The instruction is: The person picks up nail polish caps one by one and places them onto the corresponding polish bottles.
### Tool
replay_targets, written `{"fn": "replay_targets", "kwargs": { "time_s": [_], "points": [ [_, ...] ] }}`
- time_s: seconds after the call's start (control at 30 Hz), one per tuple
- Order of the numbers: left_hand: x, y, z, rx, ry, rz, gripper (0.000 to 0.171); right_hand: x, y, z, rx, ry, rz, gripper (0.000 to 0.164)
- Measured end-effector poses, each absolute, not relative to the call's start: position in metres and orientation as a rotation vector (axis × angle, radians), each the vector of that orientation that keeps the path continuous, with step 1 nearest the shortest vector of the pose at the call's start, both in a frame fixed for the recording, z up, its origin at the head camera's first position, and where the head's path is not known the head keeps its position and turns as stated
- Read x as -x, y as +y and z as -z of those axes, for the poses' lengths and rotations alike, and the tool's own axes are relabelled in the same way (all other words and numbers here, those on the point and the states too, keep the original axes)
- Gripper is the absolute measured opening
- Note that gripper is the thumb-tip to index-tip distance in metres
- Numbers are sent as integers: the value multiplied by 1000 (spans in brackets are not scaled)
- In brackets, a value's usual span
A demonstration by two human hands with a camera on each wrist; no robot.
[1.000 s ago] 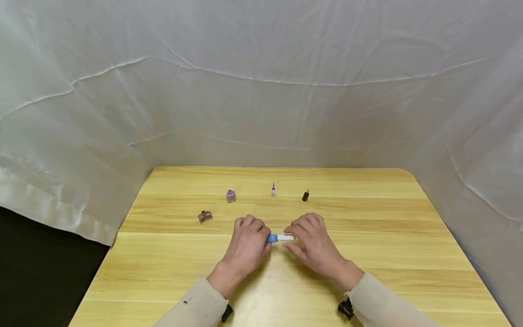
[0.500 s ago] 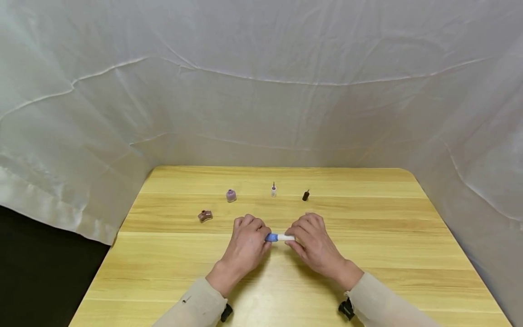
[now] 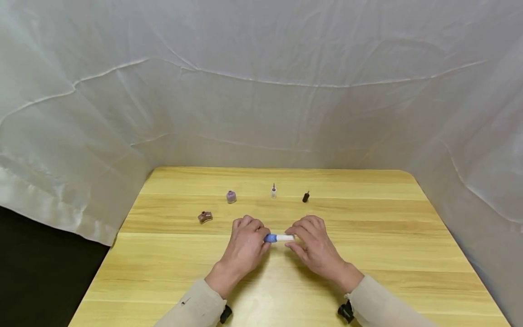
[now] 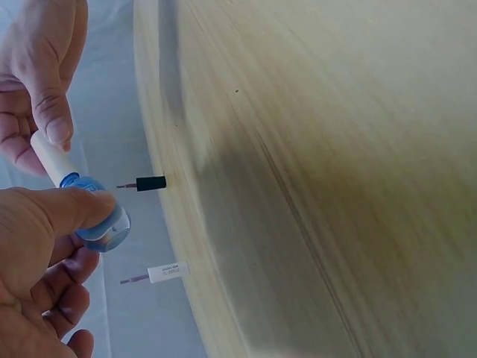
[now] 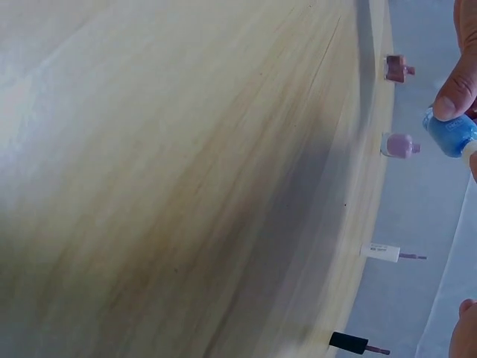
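Head view — I see left hand (image 3: 245, 243) pinching blue bottle (image 3: 271, 238), well in from desk (image 3: 380, 222) edges; right hand (image 3: 313, 243), its unremoved cap (image 3: 283, 238). Left wrist: black brush (image 4: 151, 183), white brush (image 4: 168, 272) out. Right wrist: brown bottle (image 5: 396, 68), purple bottle (image 5: 399, 145) — uncapped.

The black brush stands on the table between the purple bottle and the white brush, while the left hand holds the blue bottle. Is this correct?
Not quite: the two brushes are swapped. The head view shows the white brush standing between the purple bottle and the black brush. The left hand does hold the blue bottle.
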State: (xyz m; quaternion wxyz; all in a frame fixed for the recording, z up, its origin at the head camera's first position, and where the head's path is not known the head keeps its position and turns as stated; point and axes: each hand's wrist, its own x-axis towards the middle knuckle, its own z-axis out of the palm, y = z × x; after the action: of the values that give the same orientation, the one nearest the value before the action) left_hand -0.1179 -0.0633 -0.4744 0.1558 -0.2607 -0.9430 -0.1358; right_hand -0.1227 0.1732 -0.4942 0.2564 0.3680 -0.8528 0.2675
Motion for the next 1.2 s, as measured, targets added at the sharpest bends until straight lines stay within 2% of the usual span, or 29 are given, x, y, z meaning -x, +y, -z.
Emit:
{"fn": "replay_targets", "kwargs": {
  "time_s": [0.37,0.57,0.77,0.93,1.2],
  "points": [
    [116,-63,475,772,-2687,366,15,124,173,492,-1012,-2313,-731,16],
    [116,-63,475,768,-2679,363,14,126,174,490,-1025,-2311,-726,23],
    [116,-62,475,769,-2671,391,14,125,173,493,-1012,-2303,-724,23],
    [116,-61,475,763,-2675,416,15,123,171,495,-1013,-2311,-754,30],
    [115,-60,474,749,-2680,421,15,123,171,495,-975,-2328,-770,25]
  ]
}}
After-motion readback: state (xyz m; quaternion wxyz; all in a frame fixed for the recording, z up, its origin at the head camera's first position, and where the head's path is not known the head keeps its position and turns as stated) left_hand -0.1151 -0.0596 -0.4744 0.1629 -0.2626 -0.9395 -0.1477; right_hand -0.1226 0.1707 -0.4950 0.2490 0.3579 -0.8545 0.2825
